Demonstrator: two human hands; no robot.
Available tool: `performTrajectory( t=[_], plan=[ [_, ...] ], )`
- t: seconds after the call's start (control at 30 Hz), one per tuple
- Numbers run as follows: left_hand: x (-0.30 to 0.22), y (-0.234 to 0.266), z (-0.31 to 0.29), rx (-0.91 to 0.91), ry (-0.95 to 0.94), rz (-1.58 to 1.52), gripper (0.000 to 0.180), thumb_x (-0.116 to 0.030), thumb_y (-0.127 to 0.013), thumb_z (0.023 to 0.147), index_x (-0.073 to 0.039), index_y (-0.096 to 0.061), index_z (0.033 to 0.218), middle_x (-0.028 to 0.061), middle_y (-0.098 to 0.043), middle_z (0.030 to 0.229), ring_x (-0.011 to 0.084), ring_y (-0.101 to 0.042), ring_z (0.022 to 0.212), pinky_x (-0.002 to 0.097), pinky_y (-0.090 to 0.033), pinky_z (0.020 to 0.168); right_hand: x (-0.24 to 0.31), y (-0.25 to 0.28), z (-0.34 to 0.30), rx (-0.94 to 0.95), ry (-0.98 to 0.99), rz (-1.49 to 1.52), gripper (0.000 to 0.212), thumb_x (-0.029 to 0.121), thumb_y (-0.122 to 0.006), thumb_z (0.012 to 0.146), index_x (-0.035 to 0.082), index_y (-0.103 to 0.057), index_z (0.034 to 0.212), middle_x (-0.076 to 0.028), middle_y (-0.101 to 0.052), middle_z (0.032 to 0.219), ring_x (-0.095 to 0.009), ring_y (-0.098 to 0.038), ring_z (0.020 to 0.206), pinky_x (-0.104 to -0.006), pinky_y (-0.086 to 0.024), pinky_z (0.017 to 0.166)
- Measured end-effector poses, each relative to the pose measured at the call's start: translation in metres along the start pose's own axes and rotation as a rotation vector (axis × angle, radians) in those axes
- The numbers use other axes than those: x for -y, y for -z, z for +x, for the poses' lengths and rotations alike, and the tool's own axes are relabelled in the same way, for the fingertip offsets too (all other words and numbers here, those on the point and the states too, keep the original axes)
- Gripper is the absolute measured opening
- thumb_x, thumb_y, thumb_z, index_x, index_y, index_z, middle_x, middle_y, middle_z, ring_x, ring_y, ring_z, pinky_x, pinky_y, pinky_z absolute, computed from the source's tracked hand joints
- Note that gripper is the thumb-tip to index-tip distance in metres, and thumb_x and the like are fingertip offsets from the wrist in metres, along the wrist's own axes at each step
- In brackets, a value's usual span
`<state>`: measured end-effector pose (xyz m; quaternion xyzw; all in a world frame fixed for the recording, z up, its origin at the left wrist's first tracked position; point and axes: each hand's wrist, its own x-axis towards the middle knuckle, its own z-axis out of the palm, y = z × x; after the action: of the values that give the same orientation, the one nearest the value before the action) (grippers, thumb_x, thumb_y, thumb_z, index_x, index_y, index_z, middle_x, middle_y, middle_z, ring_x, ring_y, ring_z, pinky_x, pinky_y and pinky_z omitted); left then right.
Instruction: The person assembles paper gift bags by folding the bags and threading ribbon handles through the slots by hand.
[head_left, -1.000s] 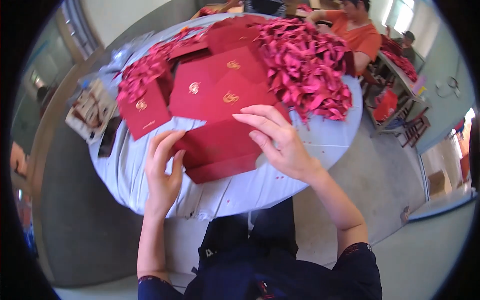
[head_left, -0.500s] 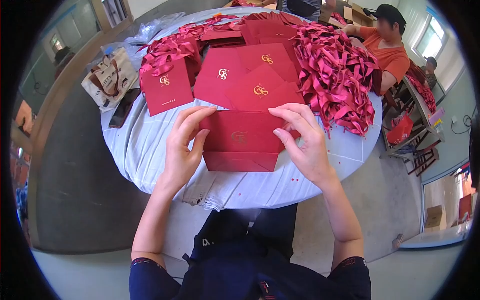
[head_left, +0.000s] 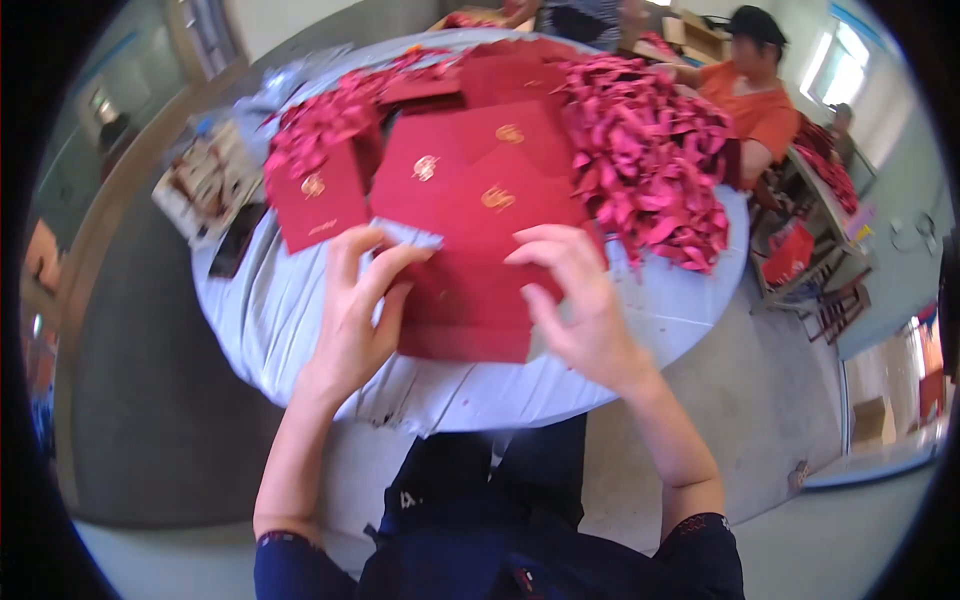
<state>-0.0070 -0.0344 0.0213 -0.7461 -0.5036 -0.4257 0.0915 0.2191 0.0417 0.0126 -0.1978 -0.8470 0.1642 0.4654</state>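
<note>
A dark red paper bag (head_left: 465, 340) lies at the near side of the table, its folded end toward me. My left hand (head_left: 350, 310) is at its left edge, fingers bent over the upper left corner and thumb beside them. At the right edge, my right hand (head_left: 580, 310) has bent fingertips over the bag and its thumb lower at the side. Motion blurs the fingertips. Just beyond lie several flat red bags (head_left: 425, 165) with gold emblems, overlapping. Another red bag (head_left: 318, 205) leans at the left against a heap of red ribbons (head_left: 325, 125).
A large mound of pink-red ribbons (head_left: 650, 160) covers the right of the round, white-covered table (head_left: 690, 290). At the left edge are a dark phone (head_left: 237, 240) and a cream tote bag (head_left: 205, 185). A person in orange (head_left: 755, 110) sits beyond the right side.
The view has shifted slightly and blurred. Both hands and the bag sit a little lower and further left in the picture. The bag's emblem is now hardly visible.
</note>
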Motion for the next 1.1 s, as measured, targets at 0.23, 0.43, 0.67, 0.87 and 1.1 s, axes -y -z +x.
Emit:
performTrajectory(
  t=[0.23,0.43,0.67,0.87,1.1],
  plan=[
    [-0.019,0.016,0.004,0.080,-0.023,0.161,0.033,0.011,-0.063,0.066,-0.003,-0.054,0.094,0.0155,-0.047,0.099,0.0343,-0.046,0.099,0.0415,-0.039,0.089,0.028,-0.008,0.006,0.039,0.113,-0.270,0.028,0.017,-0.070,0.076,0.004,-0.056,0.097,-0.016,-0.055,0.113,-0.033,-0.054,0.103,-0.0404,-0.044,0.087],
    [-0.034,0.030,0.007,0.108,-0.135,0.223,0.027,0.004,-0.067,0.063,-0.004,-0.056,0.087,0.0129,-0.049,0.092,0.0340,-0.047,0.092,0.0474,-0.039,0.086,0.030,-0.013,-0.005,0.058,0.030,-0.328,0.022,0.018,-0.067,0.081,0.006,-0.058,0.096,-0.010,-0.059,0.103,-0.025,-0.057,0.095,-0.0362,-0.044,0.081],
    [-0.031,0.044,0.006,0.232,-0.201,0.252,0.029,0.002,-0.073,0.060,-0.006,-0.058,0.084,0.0097,-0.048,0.090,0.0330,-0.046,0.096,0.0454,-0.038,0.085,0.032,-0.015,-0.006,0.023,0.048,-0.286,0.018,0.015,-0.066,0.081,0.005,-0.058,0.094,-0.009,-0.059,0.103,-0.024,-0.059,0.090,-0.0352,-0.046,0.077],
    [-0.035,0.041,0.006,0.081,-0.253,0.336,0.027,-0.007,-0.075,0.061,-0.007,-0.061,0.083,0.0050,-0.053,0.089,0.0263,-0.050,0.087,0.0427,-0.036,0.082,0.030,-0.012,-0.006,0.009,0.058,-0.276,0.016,0.014,-0.066,0.081,0.005,-0.058,0.092,-0.009,-0.059,0.100,-0.024,-0.059,0.087,-0.0347,-0.046,0.076],
    [-0.035,0.043,0.008,0.181,-0.195,0.311,0.021,-0.002,-0.073,0.064,-0.008,-0.061,0.080,0.0029,-0.058,0.079,0.0259,-0.050,0.084,0.0402,-0.036,0.081,0.032,-0.016,-0.007,-0.020,0.049,-0.235,0.015,0.013,-0.067,0.081,0.005,-0.058,0.090,-0.008,-0.058,0.096,-0.024,-0.059,0.085,-0.0347,-0.045,0.073]
  ],
)
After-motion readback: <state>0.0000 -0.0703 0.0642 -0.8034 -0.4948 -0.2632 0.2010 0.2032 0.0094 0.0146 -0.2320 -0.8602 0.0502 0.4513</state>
